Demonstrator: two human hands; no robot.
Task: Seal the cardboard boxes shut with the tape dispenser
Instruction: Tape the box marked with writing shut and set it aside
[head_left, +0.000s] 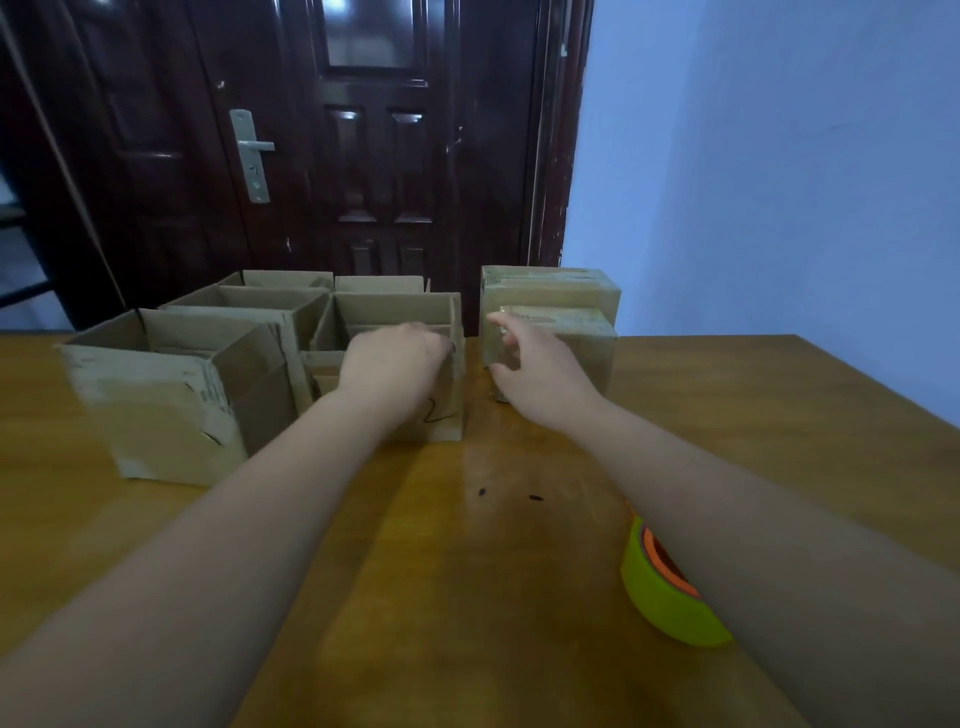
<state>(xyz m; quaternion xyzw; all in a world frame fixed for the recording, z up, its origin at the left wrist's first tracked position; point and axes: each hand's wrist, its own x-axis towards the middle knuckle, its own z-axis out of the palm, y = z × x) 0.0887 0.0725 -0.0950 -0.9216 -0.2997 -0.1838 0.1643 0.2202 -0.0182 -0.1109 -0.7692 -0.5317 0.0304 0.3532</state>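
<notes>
Marked box (441, 415): open-topped, pen scribble on its near face, at the middle of the table (441, 597).

- Left hand (395, 364): fingers curled over the marked box's near rim, which appears to be gripped. Fingertips are hidden inside.
- Right hand (540, 374): fingers spread and holding nothing, at the near corner of the sealed box (576, 343) just right of the marked box. Contact cannot be confirmed.
- Tape dispenser (665, 603): well nearer than the marked box and to its right, untouched, partly covered by the right forearm.

Risks, as judged:
- The dispenser could be knocked along or off the table if the right forearm is drawn back carelessly.
- The marked box is light and empty-looking, so it may tip or slide if pulled by one rim.
- Neighbouring open boxes are packed close on the left and could be dragged along.
- If the flaps are not held flat, tape may be laid over a gap or wrinkled.

Materials:
- Boxes: dull brown corrugated card, thin-walled and square-edged. Old label scraps and tears are seen on the large open box (156, 415) to the left.
- Sealed box: glossy tape is noted across its top.
- Dispenser: round and bright green, with an orange inner ring.
- Table: smooth varnished wood, slightly reflective.
</notes>
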